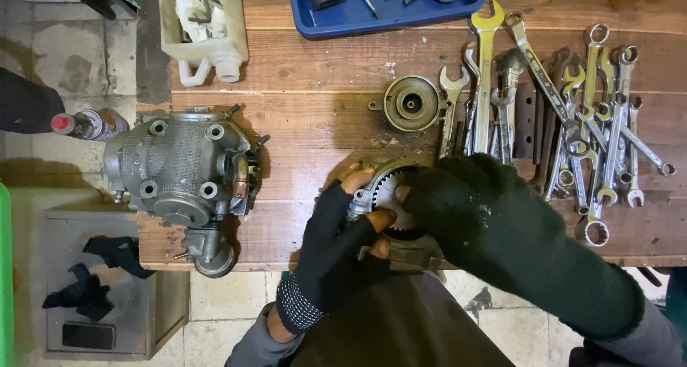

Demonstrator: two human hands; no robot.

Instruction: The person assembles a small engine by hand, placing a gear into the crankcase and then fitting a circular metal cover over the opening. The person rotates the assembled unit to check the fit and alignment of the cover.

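Observation:
Both my hands wear black fingerless gloves and hold a round metal gear assembly (388,193) with a toothed inner ring, over the front edge of the wooden workbench (315,116). My left hand (342,234) grips its left side, thumb and fingers on the rim. My right hand (472,199) covers its right side, fingertips at the teeth. Much of the part is hidden under the gloves.
A grey engine cylinder head (182,170) sits at the bench's left end. A round metal cover (411,103) lies behind my hands. Several spanners (572,116) are spread at the right. A blue tray (386,9) and a cut white jug (204,23) stand at the back.

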